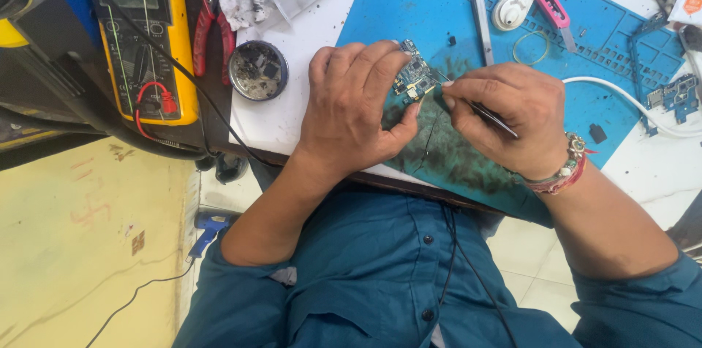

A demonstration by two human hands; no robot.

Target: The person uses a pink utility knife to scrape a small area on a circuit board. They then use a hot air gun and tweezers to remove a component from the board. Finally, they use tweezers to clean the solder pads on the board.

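My blue shirt (380,282) is closest, down low. Above it, my left hand (351,107) pinches a small circuit board (414,79) tight, holding it just over the dirty blue mat (468,19). My right hand (508,118) squeezes thin dark tweezers (488,116), their tip touching the board. A yellow meter (139,26) sits far left

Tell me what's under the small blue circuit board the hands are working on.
Under the small blue circuit board lies a blue rubber work mat, smudged dark there. The left hand covers the board's left part, so whatever sits beneath that is hidden. The right hand holds thin black tweezers.
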